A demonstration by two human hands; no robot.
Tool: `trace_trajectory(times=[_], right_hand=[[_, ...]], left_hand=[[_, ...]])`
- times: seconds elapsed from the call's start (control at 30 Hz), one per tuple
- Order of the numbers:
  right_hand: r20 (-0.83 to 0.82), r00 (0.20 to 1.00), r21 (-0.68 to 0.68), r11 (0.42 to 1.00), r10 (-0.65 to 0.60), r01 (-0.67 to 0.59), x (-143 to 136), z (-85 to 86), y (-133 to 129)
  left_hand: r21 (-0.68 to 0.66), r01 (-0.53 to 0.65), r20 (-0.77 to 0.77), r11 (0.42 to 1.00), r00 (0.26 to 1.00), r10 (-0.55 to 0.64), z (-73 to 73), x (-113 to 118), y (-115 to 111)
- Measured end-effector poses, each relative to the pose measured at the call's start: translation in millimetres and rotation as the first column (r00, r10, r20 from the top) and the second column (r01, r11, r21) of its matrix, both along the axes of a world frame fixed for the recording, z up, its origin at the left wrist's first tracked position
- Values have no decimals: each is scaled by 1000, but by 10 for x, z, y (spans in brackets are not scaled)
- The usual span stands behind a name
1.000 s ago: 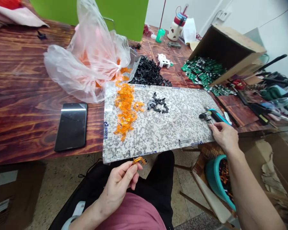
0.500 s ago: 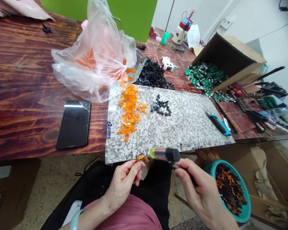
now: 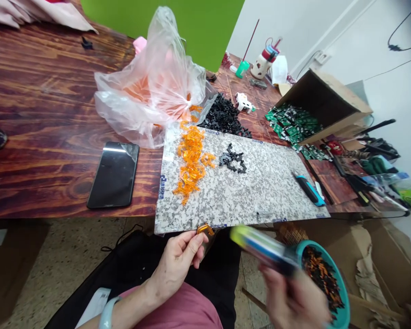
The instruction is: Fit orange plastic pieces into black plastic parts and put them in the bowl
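My left hand pinches a small orange piece at the front edge of the speckled board. To its right, my right hand, smeared by motion, is wrapped round something under a yellow-and-black cylindrical tool; the tool is blurred and tilted, its yellow end pointing up and left. A heap of orange pieces lies on the left part of the board, with several black pieces beside it.
A phone lies left of the board. Behind are a plastic bag, a black heap and a cardboard box with green circuit boards. A blue cutter rests at right, above a teal bucket.
My right hand and the tool have moved right and down, away from my left hand. My left hand still pinches the orange piece. The camera view has shifted slightly.
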State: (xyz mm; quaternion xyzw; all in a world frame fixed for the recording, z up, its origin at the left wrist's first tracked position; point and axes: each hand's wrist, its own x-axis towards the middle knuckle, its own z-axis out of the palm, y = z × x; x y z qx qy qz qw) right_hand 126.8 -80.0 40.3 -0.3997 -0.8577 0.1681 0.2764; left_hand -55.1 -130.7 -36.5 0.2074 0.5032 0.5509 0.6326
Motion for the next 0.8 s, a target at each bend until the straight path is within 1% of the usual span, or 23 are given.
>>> trace_trajectory(times=[0.07, 0.13, 0.27, 0.37, 0.53, 0.63, 0.7, 0.8], right_hand=[[65, 995, -70, 995, 77, -73, -71, -100, 42], [77, 992, -99, 990, 104, -96, -135, -132, 99], [23, 997, -32, 996, 79, -79, -168, -3, 174], [-2, 998, -9, 998, 68, -68, -156, 66, 192], [-17, 998, -26, 998, 57, -57, -142, 16, 190], [-26, 999, -45, 999, 22, -23, -137, -8, 185], [-30, 999, -61, 998, 19, -21, -143, -19, 188], [-23, 999, -82, 995, 48, -50, -168, -18, 196]], left_hand=[[16, 8, -6, 1000, 1000, -7, -24, -5, -6], [27, 18, -8, 999, 1000, -18, -40, -9, -12], [38, 32, 21, 999, 999, -33, -40, -9, -12], [72, 51, 4, 996, 999, -52, -30, -21, -20], [169, 153, -123, 974, 983, -133, -35, -93, -68], [199, 179, -164, 963, 975, -148, -47, -118, -72], [178, 161, -125, 971, 982, -140, -52, -110, -55], [82, 110, 14, 991, 994, -111, -37, -79, -18]])
